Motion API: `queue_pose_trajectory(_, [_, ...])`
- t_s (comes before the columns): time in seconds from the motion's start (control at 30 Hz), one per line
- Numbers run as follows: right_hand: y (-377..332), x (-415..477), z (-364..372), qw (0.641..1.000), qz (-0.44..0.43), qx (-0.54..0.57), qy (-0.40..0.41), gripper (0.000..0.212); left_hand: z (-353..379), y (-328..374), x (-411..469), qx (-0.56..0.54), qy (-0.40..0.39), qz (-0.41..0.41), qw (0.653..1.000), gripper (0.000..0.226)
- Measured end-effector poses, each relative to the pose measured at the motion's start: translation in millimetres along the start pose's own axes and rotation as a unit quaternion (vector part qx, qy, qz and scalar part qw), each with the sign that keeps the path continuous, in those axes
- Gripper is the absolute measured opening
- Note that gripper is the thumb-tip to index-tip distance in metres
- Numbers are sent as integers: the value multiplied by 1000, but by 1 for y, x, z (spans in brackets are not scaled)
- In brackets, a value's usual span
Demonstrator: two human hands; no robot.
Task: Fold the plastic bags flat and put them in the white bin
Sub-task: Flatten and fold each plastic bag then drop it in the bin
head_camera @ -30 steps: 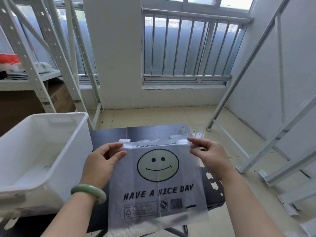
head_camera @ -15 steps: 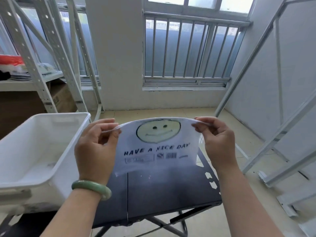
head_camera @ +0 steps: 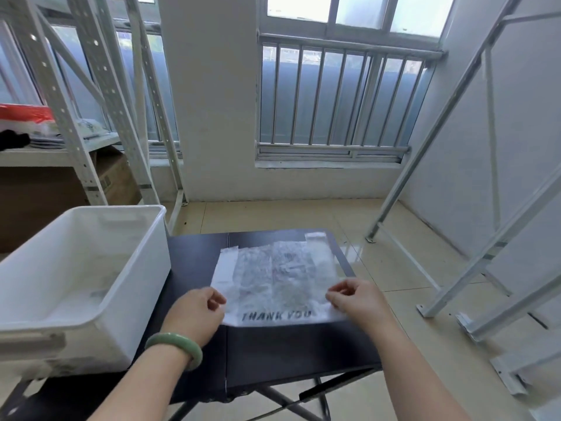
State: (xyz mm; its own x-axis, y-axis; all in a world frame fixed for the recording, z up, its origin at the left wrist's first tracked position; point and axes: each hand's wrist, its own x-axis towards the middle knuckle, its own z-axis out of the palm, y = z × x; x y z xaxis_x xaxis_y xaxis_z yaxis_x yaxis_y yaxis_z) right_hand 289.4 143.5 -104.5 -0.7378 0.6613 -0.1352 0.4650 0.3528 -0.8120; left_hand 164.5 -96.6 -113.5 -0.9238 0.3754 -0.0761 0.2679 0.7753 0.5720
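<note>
A translucent white plastic bag [head_camera: 273, 278] lies flat on the black folding table [head_camera: 288, 350], doubled over, with "THANK YOU" printed along its near edge. My left hand [head_camera: 197, 311], with a green bangle on the wrist, pinches the bag's near left corner with curled fingers. At the near right corner my right hand [head_camera: 358, 302] pinches the edge between thumb and fingers. The white bin [head_camera: 142, 299] stands on the table's left side, just left of my left hand. Its inside looks bare apart from faint reflections.
White metal shelving [head_camera: 91, 117] stands at the back left with a cardboard box [head_camera: 115, 177] under it. More white rack frames [head_camera: 485, 238] lean along the right wall. A barred window [head_camera: 334, 101] is ahead, and beige floor tiles surround the table.
The bag was held up in the air with its smiley print facing me. It has since been folded over and laid down on the table, and both hands have come down to its near corners.
</note>
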Motion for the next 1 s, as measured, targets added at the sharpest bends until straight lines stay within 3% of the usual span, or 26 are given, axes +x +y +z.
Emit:
queue_pose_trajectory(0.13, [8, -2, 8, 986, 12, -163, -17, 12, 11, -10, 3, 70, -76, -9, 995, 16])
queue_pose_trajectory(0.23, [-1, -2, 11, 958, 14, -284, 31, 17, 18, -4, 1, 142, -13, -8, 990, 6])
queue_pose_trajectory(0.3, [-6, -1, 18, 930, -23, -357, 80, 26, 26, 5, -1, 204, 42, 14, 978, 28])
queue_pose_trajectory(0.4, [-14, -2, 45, 938, -109, -327, 29, 51, 46, 29, -2, 182, 29, 93, 978, 48])
queue_pose_trajectory(0.5, [-12, -3, 80, 921, -179, -342, -58, 57, 70, 39, 0, 204, -35, 151, 967, 52])
queue_pose_trajectory(0.63, [7, 8, 93, 910, -158, -370, -104, 61, 87, 28, 8, 224, -80, 124, 963, 52])
queue_pose_trajectory(0.73, [21, 16, 84, 901, -152, -395, -95, 90, 85, 20, 12, 254, -91, 119, 956, 62])
queue_pose_trajectory(0.87, [31, 24, 68, 908, -115, -396, -77, 63, 80, 13, 14, 248, -84, 114, 959, 59])
queue_pose_trajectory(1.0, [36, 28, 61, 914, -123, -382, -66, 57, 77, 5, 18, 244, -86, 118, 959, 114])
